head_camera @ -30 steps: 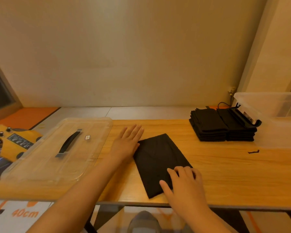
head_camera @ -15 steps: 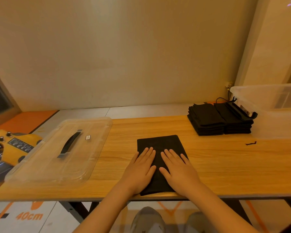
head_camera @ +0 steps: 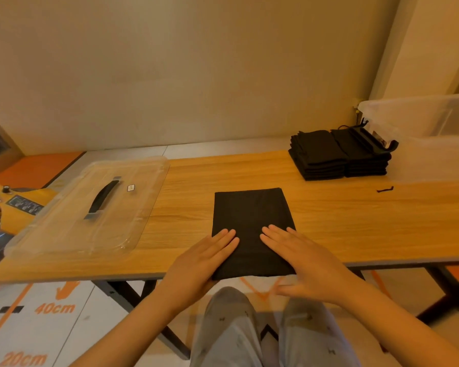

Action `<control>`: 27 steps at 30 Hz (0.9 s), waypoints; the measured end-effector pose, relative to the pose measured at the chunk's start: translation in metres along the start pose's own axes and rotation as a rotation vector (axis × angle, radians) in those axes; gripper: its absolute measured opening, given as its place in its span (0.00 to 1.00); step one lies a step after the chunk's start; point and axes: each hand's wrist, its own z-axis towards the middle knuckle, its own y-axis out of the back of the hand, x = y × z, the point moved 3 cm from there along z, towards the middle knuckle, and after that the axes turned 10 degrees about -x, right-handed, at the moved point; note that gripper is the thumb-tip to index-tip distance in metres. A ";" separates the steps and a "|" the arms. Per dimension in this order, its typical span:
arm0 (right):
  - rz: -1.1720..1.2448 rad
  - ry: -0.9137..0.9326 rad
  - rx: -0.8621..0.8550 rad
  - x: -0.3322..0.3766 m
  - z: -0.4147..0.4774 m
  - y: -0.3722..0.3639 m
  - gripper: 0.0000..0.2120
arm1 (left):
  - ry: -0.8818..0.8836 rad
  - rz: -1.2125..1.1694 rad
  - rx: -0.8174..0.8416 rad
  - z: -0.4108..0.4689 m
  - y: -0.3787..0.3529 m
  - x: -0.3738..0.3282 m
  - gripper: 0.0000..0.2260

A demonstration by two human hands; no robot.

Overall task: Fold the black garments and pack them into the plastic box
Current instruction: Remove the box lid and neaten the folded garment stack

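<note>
The left hand (head_camera: 202, 260) and right hand (head_camera: 305, 263), flat and released, are sliding nearward and apart over the newly squared black garment (head_camera: 251, 213), seemingly finishing smoothing before folding.

Bare left hand (head_camera: 202, 263) laid flat, palm down, fingers (head_camera: 227, 238) straight and held together, pointed toward one o'clock, bare right hand (head_camera: 302, 263) laid flat alongside, fingers (head_camera: 276, 235) pointed toward eleven o'clock, thumb spread toward nine o'clock, bare forearms extended from seven and five o'clock.
</note>
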 end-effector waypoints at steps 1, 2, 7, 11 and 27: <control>-0.030 0.025 -0.061 -0.001 -0.003 -0.002 0.48 | -0.015 0.000 -0.013 -0.002 0.000 -0.001 0.39; -0.038 0.042 -0.114 -0.001 -0.006 -0.003 0.50 | -0.023 0.003 -0.025 -0.004 0.000 -0.002 0.41; -0.017 0.185 -0.299 -0.003 -0.024 -0.006 0.51 | -0.037 -0.048 -0.067 -0.015 0.003 -0.006 0.42; 0.146 0.154 -0.369 -0.008 -0.031 -0.001 0.34 | 0.036 -0.252 -0.065 -0.021 0.014 -0.009 0.31; 0.542 -0.761 -0.322 -0.058 0.074 0.023 0.16 | 0.874 -0.601 -0.102 0.089 0.012 0.053 0.09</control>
